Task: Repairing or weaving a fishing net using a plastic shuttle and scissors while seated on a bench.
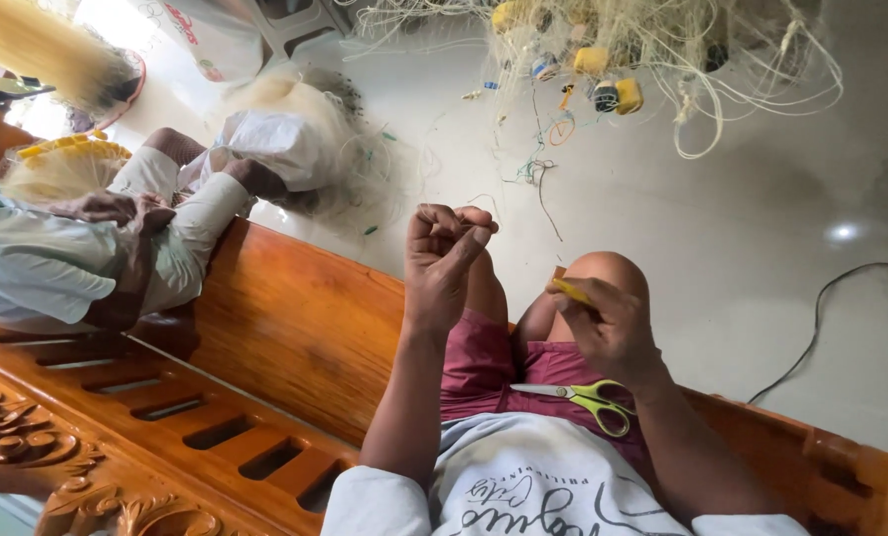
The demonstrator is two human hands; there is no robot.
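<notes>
**Hands Working Fine Line Above the Lap**

The left hand (447, 248) is pinching its fingertips shut, apparently on a thin line too fine to confirm. To its right and slightly lower, the right hand (608, 323) is gripping a slim yellow tool (571, 292), long axis pointing up-left toward the left hand's pinch. Green-handled scissors (578, 396) are lying on the lap just below the right hand, nearer to it, blades pointing left. A tangled net (652, 50) is lying on the floor well beyond both hands.
</notes>
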